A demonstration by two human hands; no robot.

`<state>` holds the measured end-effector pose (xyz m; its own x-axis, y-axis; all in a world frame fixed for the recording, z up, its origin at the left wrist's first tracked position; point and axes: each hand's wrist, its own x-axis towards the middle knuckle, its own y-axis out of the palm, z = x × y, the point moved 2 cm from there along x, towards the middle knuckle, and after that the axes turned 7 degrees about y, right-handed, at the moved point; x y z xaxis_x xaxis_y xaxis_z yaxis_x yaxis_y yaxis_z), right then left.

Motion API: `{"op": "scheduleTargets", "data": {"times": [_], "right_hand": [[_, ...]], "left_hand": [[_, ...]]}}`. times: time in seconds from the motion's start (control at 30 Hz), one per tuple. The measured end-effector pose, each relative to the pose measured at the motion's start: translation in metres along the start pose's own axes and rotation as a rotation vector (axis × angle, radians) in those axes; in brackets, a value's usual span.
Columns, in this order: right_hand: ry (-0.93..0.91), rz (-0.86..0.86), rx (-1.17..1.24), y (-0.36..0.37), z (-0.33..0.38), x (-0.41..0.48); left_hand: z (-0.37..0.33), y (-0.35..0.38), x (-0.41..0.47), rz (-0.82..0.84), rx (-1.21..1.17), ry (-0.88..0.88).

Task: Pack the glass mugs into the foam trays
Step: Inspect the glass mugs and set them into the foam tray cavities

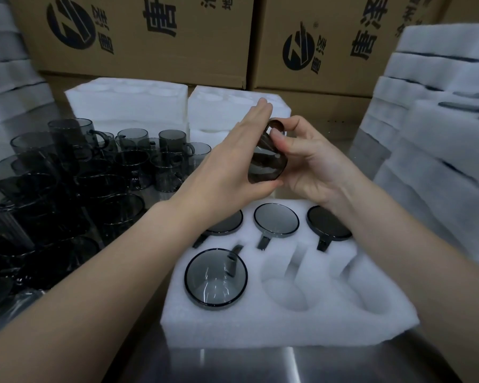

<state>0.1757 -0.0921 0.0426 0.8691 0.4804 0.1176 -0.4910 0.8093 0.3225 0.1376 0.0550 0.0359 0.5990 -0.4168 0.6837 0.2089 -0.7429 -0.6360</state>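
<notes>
- The right hand (pixel 313 167) is gripping a smoky glass mug (pixel 266 161), with the fingers curled behind it and the thumb pressing beside the handle at its far end.
- The left hand (pixel 233 161) is lying flat against the mug's left side, fingers straight and thumb propping its near end. It seems to be steadying the glass while it is being lined up.
- The mug is hanging in the air between both hands, above the far edge of the foam tray (pixel 288 327), touching no foam.
- Four seated mugs (pixel 215 276) are showing as dark circles: three across the far row and one near left. Their handles are sitting in cut slots, likely so that glass is not knocking glass.
- Two pockets (pixel 285 286), near middle and near right, are lying empty; the held mug probably belongs in one.
- Loose mugs (pixel 94 167) are crowding the left of the metal table (pixel 260 366).
- Spare trays (pixel 127 103) are waiting at the far side, in front of cardboard boxes (pixel 138 37).
</notes>
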Motion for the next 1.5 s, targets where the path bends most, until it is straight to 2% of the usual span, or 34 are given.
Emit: {"op": "scheduleTargets", "data": {"times": [0.23, 0.4, 0.57, 0.73, 0.9, 1.1, 1.3, 1.5], "right_hand": [[-0.020, -0.056, 0.033, -0.001, 0.000, 0.001], [-0.021, -0.127, -0.095, 0.002, -0.001, -0.001], [-0.097, -0.143, -0.256, 0.010, -0.001, -0.005], [-0.131, -0.135, -0.356, 0.015, -0.002, -0.008], [-0.164, -0.114, -0.433, 0.020, -0.003, -0.010], [-0.238, -0.118, -0.528, 0.024, -0.003, -0.011], [-0.361, -0.107, -0.731, 0.031, -0.004, -0.013], [-0.357, -0.070, -0.854, 0.038, -0.004, -0.017]], "left_hand": [[-0.004, 0.001, 0.002, 0.064, 0.012, 0.064], [-0.002, -0.001, 0.001, 0.005, -0.107, -0.065], [0.005, -0.002, -0.001, -0.094, -0.187, -0.301], [0.005, -0.004, 0.001, -0.199, -0.224, -0.271], [0.010, -0.007, 0.001, -0.306, -0.406, -0.374], [0.012, -0.009, 0.003, -0.326, -0.553, -0.461], [0.019, -0.009, 0.005, -0.299, -0.648, -0.580], [0.021, -0.011, 0.001, -0.293, -0.646, -0.601]]}}
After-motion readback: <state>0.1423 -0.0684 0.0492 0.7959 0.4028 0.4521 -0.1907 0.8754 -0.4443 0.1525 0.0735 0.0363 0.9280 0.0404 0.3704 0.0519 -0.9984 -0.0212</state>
